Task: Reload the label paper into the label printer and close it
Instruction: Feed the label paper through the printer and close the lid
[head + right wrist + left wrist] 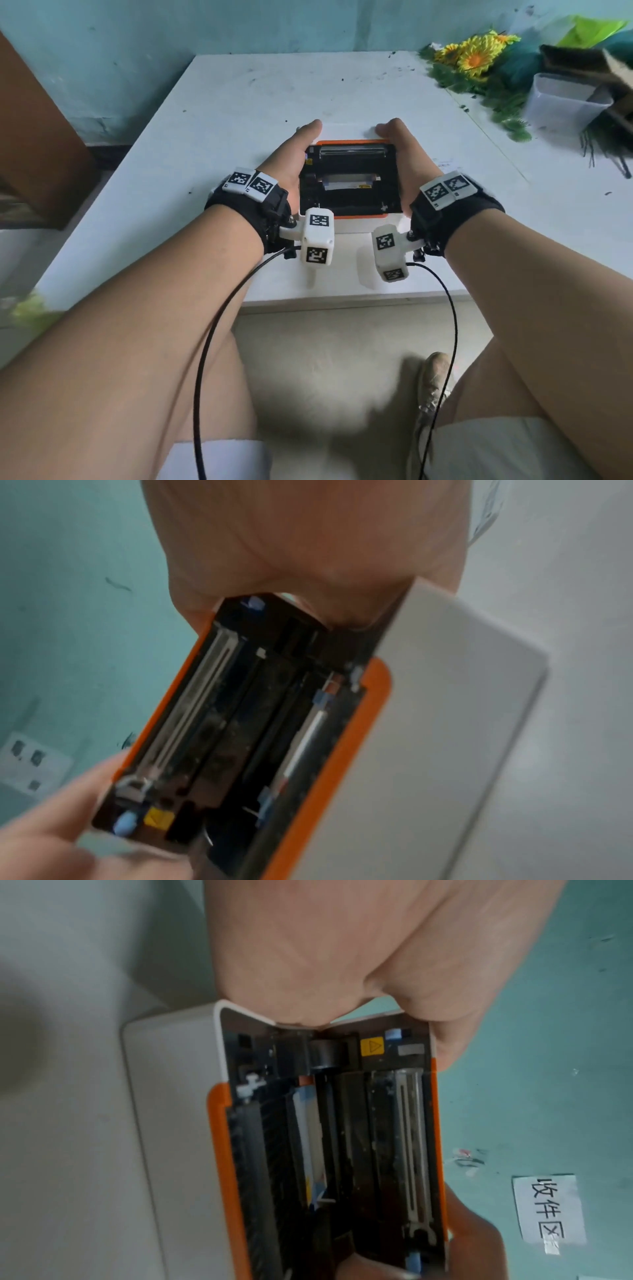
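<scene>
The label printer (349, 178) is white with orange trim and sits near the front of the white table (222, 102). Its lid is raised, and the black inner side with a metal bar faces me. My left hand (294, 154) grips the lid's left edge, thumb over the far side. My right hand (407, 154) grips the right edge the same way. The left wrist view shows my left hand (342, 947) on the end of the open printer (342, 1123). The right wrist view shows my right hand (308, 534) on the other end of the printer (257, 723). I cannot make out a paper roll.
Artificial sunflowers (476, 58) and a clear plastic tub (561, 102) lie at the table's back right. A brown board (34, 137) stands at the left. The table's front edge (342, 298) runs just behind my wrists. A taped paper note (544, 1207) lies on the surface beyond the printer.
</scene>
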`<state>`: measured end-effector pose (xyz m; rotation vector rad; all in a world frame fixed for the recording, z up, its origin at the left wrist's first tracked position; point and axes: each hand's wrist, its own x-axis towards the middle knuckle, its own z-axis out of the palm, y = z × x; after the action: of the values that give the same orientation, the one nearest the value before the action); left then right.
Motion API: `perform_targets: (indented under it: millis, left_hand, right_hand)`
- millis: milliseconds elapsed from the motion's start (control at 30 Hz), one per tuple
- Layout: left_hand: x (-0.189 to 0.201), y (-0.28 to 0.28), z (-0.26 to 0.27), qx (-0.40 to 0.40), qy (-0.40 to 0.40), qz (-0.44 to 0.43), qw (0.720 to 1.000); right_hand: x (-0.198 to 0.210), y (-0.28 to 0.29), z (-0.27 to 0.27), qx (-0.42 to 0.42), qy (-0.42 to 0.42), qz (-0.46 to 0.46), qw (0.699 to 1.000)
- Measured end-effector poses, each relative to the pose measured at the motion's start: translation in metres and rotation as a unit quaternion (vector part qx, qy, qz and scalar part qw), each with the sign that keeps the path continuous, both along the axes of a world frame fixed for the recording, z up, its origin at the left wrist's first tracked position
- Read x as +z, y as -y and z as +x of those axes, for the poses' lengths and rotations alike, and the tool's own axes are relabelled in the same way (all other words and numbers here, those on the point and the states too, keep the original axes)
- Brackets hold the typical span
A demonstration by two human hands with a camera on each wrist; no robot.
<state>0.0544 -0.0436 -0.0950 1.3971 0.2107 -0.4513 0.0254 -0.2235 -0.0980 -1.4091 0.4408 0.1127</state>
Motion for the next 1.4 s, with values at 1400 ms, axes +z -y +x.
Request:
perform_targets:
  millis: [1400]
  left_hand:
    - [-0.021,0.020,0.018,0.096,0.035,0.053,0.993]
  right_hand:
    - [-0.018,-0.002,0.010,-0.069,0.024,-0.067,0.995]
